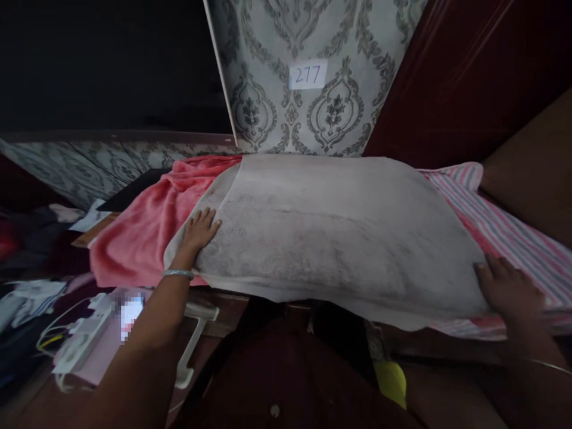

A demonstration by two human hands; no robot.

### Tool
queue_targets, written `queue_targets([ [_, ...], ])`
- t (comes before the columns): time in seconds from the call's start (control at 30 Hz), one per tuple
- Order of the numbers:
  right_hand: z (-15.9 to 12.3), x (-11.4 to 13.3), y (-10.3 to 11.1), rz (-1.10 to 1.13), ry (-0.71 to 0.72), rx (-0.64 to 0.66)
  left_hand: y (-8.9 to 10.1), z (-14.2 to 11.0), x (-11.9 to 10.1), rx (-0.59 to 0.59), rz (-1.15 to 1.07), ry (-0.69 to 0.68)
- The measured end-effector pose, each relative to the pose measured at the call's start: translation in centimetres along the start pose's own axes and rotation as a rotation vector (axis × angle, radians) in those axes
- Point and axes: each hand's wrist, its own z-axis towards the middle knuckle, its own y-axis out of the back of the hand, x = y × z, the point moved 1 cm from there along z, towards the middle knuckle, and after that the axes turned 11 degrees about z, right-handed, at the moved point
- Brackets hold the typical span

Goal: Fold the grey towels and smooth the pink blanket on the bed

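Note:
A large whitish-grey cloth (313, 226) with darker smudges lies spread over the surface in front of me. My left hand (201, 229) rests flat near its left edge, fingers apart, with a bracelet at the wrist. Over at the right edge, my right hand (509, 286) lies on or beside the cloth with its fingers stretched out; it is dim and somewhat blurred. Beneath the cloth, a pink fleece blanket (138, 232) shows on the left. A pink, white and grey striped fabric (504, 220) sticks out on the right.
A dark television screen (111, 65) stands at the back left. Patterned wallpaper bears a paper marked 277 (308, 74). Below left are a white power strip (84, 333) with cords and a lit, pixelated screen (131, 316). Dark red panelling (456, 71) rises at the back right.

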Motion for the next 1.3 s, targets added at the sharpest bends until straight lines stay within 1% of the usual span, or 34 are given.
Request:
queue_targets([
  [0.07, -1.3, 1.4, 0.9, 0.135, -0.115, -0.005, 0.2, -0.2, -0.3, -0.027, -0.016, 0.001],
  [0.13, -2.2, 2.7, 1.7, 0.22, -0.17, -0.013, 0.5, -0.4, -0.4, -0.043, -0.028, -0.005],
  [0.23, -2.7, 3.9, 2.6, 0.258, -0.175, -0.021, 0.8, -0.9, -0.4, -0.02, -0.047, -0.029],
  [0.33, -3.0, 4.4, 3.2, 0.267, -0.18, 0.004, 0.7, -2.1, -0.6, -0.003, -0.06, -0.038],
  [0.5, -3.2, 4.4, 3.6, 0.295, -0.192, 0.05, 0.0, -4.8, -0.8, -0.051, -0.099, -0.025],
  [0.53, -3.2, 4.4, 3.5, 0.308, -0.205, 0.037, -0.2, -5.3, -0.8, -0.073, -0.104, -0.027],
  [0.57, -3.4, 4.5, 3.2, 0.319, -0.222, -0.006, -0.3, -5.8, -0.8, -0.098, -0.106, -0.025],
  [0.63, -3.8, 5.3, 2.5, 0.323, -0.213, -0.159, -0.4, -7.0, -1.3, -0.154, -0.103, -0.002],
  [0.67, -4.2, 6.3, 2.1, 0.323, -0.159, -0.241, -0.4, -7.6, -1.8, -0.186, -0.101, 0.019],
  [0.7, -4.9, 7.6, 1.6, 0.329, -0.066, -0.3, -0.3, -8.2, -2.6, -0.218, -0.098, 0.033],
  [0.73, -5.7, 9.4, 1.0, 0.344, 0.061, -0.323, -0.1, -8.8, -3.7, -0.252, -0.097, 0.029],
  [0.77, -6.8, 11.7, 0.5, 0.371, 0.215, -0.303, 0.1, -9.4, -5.0, -0.28, -0.098, -0.003],
  [0.83, -9.6, 17.4, -0.5, 0.428, 0.507, -0.191, 0.4, -10.5, -8.1, -0.302, -0.105, -0.146],
  [0.87, -11.3, 20.6, -0.9, 0.439, 0.644, -0.11, 0.5, -10.9, -9.7, -0.295, -0.107, -0.229],
  [0.93, -14.7, 27.0, -1.4, 0.423, 0.868, 0.055, 0.6, -11.4, -12.3, -0.274, -0.104, -0.321],
  [1.0, -17.7, 32.5, -1.8, 0.375, 1.051, 0.198, 0.4, -11.5, -13.8, -0.258, -0.091, -0.316],
  [1.07, -19.5, 36.2, -2.0, 0.341, 1.102, 0.271, 0.2, -11.5, -14.2, -0.252, -0.073, -0.284],
  [1.1, -19.9, 37.3, -2.2, 0.326, 1.1, 0.29, 0.1, -11.4, -14.2, -0.251, -0.065, -0.274],
  [1.17, -19.5, 38.1, -2.4, 0.297, 1.073, 0.312, 0.0, -11.4, -14.0, -0.25, -0.055, -0.275],
  [1.23, -17.9, 37.0, -2.4, 0.263, 1.017, 0.318, -0.1, -11.4, -13.8, -0.246, -0.051, -0.285],
  [1.3, -15.4, 34.3, -2.4, 0.218, 0.895, 0.295, -0.1, -11.3, -13.7, -0.249, -0.046, -0.291],
])
